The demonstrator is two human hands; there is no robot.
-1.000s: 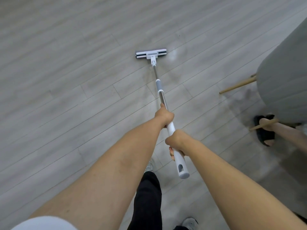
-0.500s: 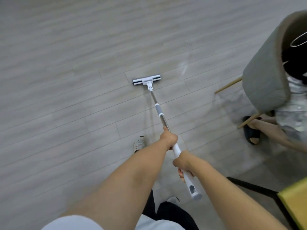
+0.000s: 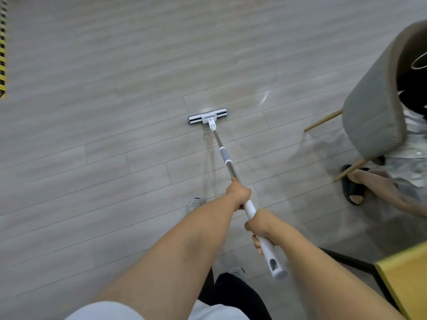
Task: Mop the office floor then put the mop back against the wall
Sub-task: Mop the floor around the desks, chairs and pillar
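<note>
You had a single view, worn on your head, looking forward and steeply down at the floor (image 3: 92,158). It sat close above your forearms, which filled the lower frame, with the mop (image 3: 208,117) head farther out near centre. The wide lens bent the planks, and a chair (image 3: 374,112) crowded the right edge.

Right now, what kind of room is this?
Probably an office or shared workspace. Grey wood-look plank floor, a grey upholstered chair with someone seated at right, a yellow tabletop corner on a black frame, and yellow-black hazard tape at the left edge.
</note>
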